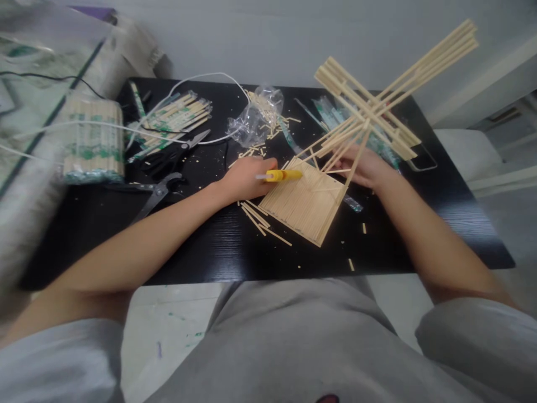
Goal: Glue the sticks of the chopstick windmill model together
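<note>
In the middle of the table is a windmill model point(302, 207) of thin bamboo sticks, with a flat slatted base, slanting struts and crossed blades point(369, 112) at the top. My left hand point(245, 178) is closed round a yellow glue gun point(283, 175), a pale glue stick showing at its back end. The gun lies over the left part of the slatted base. On the model's other side, my right hand point(363, 165) is closed on its struts, with some fingers hidden behind the sticks. Loose cut sticks point(255, 217) lie beside the base.
A bundle of wrapped chopsticks point(94, 140) stands at the left, near more wrapped chopsticks point(176, 120). Black-handled scissors point(184, 146) and pliers point(157, 193) lie left of my hand. Behind are a clear plastic bag point(255, 115), stick offcuts and a white cord point(201, 75).
</note>
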Demonstrator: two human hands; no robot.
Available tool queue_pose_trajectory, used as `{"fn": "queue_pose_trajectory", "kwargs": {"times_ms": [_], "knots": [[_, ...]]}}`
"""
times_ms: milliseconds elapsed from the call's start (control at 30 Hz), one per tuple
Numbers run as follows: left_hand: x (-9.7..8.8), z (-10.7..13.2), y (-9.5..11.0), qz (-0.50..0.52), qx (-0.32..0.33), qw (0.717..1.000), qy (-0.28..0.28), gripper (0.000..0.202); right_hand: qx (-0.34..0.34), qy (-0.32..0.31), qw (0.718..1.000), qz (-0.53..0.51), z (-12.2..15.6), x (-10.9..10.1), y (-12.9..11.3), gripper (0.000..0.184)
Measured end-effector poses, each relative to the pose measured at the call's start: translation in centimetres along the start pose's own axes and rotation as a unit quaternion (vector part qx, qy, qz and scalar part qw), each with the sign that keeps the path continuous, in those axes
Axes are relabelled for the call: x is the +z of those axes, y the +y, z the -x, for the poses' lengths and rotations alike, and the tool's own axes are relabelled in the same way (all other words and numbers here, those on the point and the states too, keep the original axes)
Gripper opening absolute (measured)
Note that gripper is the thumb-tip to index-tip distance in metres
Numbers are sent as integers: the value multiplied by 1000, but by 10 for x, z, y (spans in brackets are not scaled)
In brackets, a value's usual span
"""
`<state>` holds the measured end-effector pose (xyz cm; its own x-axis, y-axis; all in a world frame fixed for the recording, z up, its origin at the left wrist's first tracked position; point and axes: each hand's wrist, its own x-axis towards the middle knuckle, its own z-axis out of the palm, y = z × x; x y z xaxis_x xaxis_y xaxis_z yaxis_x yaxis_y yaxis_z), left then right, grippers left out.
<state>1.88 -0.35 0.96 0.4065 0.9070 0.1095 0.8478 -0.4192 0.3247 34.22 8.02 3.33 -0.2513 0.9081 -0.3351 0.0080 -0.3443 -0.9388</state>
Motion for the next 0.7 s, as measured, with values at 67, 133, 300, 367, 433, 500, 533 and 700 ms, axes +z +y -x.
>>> {"fn": "queue_pose_trajectory", "kwargs": {"times_ms": [67, 133, 300, 367, 433, 500, 533, 700], "knots": [[0, 0, 1, 0, -3, 1000, 0, 18, 2, -5, 1000, -16, 1, 1, -2, 42], [0, -1, 2, 3, -8, 1000, 2, 18, 8, -5, 1000, -21, 2, 1, -3, 46], [3, -1, 1, 7, -10, 1000, 14, 18, 7, 12, 1000, -1, 0, -1, -2, 47], [4, -1, 1, 10, -11, 1000, 14, 19, 2, 14, 1000, 0, -2, -3, 0, 45], [4, -1, 2, 16, -12, 1000, 14, 20, 1, 11, 1000, 4, -4, -6, 2, 42], [3, 0, 3, 19, -10, 1000, 14, 20, 1, 8, 1000, 9, -6, -8, 4, 42], [3, 0, 3, 18, -9, 1000, 13, 20, 1, 8, 1000, 10, -7, -8, 4, 42], [1, 0, 5, 15, -8, 1000, 9, 21, -2, 17, 1000, 11, -7, -8, 4, 46]]}}
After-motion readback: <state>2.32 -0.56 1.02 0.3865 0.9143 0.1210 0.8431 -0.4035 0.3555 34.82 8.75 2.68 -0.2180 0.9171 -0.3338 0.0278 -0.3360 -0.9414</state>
